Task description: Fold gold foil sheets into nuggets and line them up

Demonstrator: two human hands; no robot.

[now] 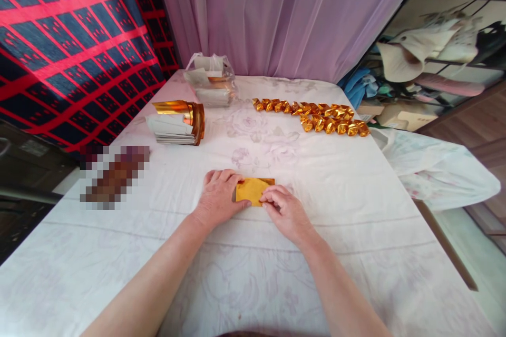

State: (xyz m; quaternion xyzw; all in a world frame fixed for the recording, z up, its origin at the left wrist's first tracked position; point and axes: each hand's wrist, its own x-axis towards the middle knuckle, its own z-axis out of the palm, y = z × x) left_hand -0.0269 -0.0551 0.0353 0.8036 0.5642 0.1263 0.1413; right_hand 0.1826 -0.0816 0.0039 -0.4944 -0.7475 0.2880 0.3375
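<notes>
Left hand [219, 195]: grip spread over left end of gold sheet [250, 190] on table [253, 263]. Right hand [288, 213]: grip drawn together, apparently pinching sheet's right side.

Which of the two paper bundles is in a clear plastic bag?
The far bundle, nearest the purple curtain. The near bundle, closer to the left hand, shows no bag around it.

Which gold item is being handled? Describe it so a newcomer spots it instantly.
Start at the white floral cloth and find the left hand and right hand near its middle. Between them, touched by both, lies a yellow-gold paper rectangle. It is flat and alone, unlike the rows of puffed gold foil pieces farther back right and the thick paper stack back left.
</notes>
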